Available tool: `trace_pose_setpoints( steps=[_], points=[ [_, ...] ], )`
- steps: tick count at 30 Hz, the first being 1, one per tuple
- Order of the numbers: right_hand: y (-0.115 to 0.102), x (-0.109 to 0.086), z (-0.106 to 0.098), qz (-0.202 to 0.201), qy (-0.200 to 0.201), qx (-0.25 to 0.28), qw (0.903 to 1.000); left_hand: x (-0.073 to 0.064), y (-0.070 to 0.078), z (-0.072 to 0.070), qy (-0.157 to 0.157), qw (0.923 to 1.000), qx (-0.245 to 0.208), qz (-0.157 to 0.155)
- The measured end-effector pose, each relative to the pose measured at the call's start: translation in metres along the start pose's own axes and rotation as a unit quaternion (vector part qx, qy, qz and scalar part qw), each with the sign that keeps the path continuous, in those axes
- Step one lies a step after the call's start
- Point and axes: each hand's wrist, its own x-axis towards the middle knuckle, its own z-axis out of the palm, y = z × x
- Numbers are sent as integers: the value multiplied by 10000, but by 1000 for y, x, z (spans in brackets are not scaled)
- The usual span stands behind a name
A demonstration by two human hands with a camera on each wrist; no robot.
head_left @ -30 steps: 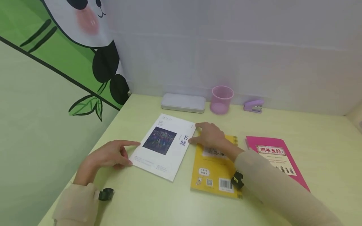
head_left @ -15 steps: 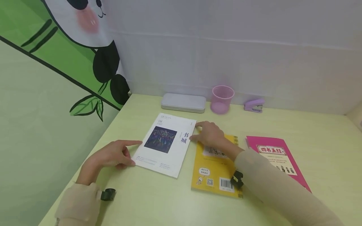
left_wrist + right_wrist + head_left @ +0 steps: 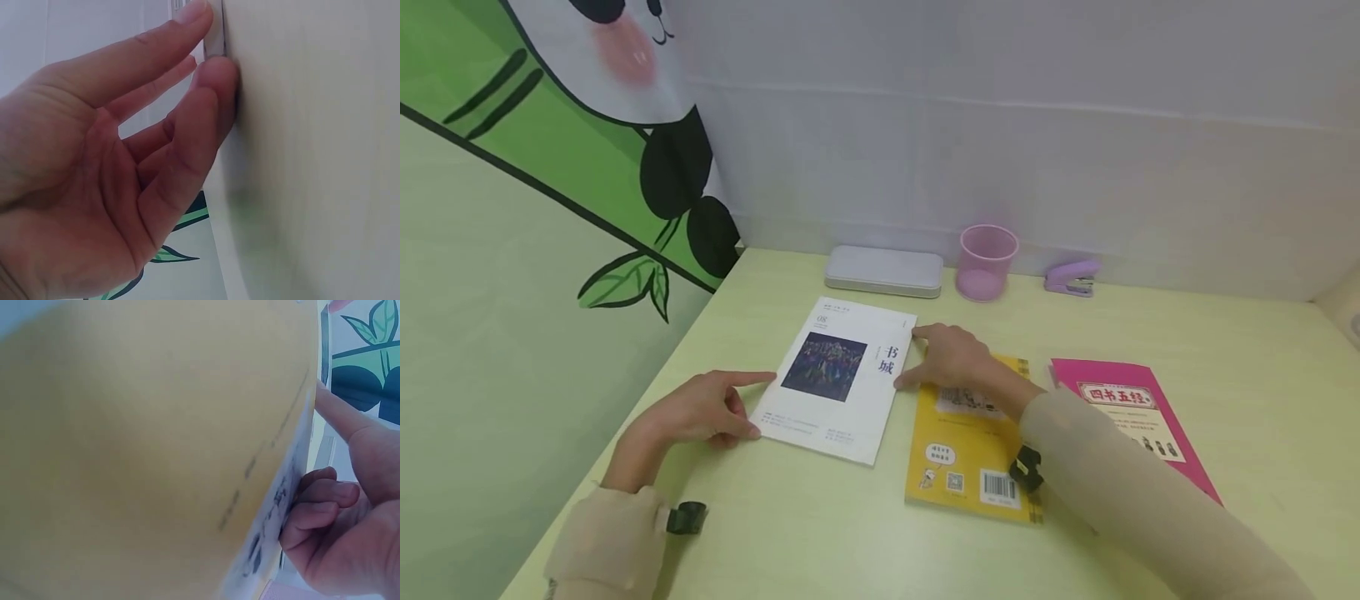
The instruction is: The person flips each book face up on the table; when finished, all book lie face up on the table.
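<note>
A white magazine [image 3: 838, 417] with a dark picture on its cover lies on the table, slightly turned. My left hand [image 3: 700, 408] touches its left side, the index finger straight against the edge and the thumb at the lower corner. Along the opposite edge, the index finger and thumb of my right hand [image 3: 955, 360] touch the magazine. That hand is over the top of a yellow book [image 3: 962, 442], hiding part of it. In the left wrist view, the magazine's edge [image 3: 214, 37] meets my fingertips. The right wrist view shows curled fingers [image 3: 319, 512] by the yellow cover.
A pink book [image 3: 1168, 400] lies to the right, partly under my right sleeve. Along the back wall stand a pale pencil case [image 3: 883, 271], a pink mesh pen cup [image 3: 985, 262] and a purple stapler [image 3: 1071, 277]. The table's left edge runs beside my left arm.
The magazine has turned slightly, its near end shifting right and a little away from me. My left hand has followed it slightly to the right. The yellow and pink books stay put.
</note>
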Motion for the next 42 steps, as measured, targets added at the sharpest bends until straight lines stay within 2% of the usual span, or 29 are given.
trace_pose_setpoints(
  steps=[4,15,26,33,42],
  points=[
    [-2,1,-2,-25,-100,-28,9999,0,0,1,12,10000,-23,80],
    [-3,10,-7,-173,-313,-11,9994,2,-2,3,96,9999,-129,48],
    [-3,14,-7,-156,-355,28,9992,2,-2,4,164,9997,-126,116],
    [-2,15,-7,-42,-357,133,9993,3,-5,5,195,9993,-198,264],
    [-1,14,-9,-176,-388,273,9987,2,-5,5,187,9995,-118,247]
  ],
)
